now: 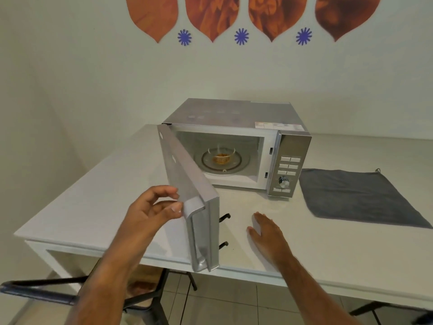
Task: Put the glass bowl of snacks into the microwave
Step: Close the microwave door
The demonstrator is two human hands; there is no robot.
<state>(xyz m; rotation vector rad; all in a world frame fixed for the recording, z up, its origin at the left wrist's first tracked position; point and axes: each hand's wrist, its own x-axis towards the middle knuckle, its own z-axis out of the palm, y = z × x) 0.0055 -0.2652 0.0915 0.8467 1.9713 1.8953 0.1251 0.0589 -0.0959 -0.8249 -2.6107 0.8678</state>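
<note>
My left hand (150,207), fingers (174,208) spread at the door (187,184), should swing it gently shut; bowl (221,156) already inside, right hand (264,231) flat on worktop (93,207).

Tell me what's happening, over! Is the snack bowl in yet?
Left hand open, fingertips at the microwave door edge. Right hand flat on the table, empty. Glass bowl of snacks sits on the turntable inside. Door open, nothing blocking.

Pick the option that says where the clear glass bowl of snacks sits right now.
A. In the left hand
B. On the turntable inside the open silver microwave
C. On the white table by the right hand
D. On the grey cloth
B: the clear glass bowl of snacks sits on the turntable inside the silver microwave, whose door is open.
</note>
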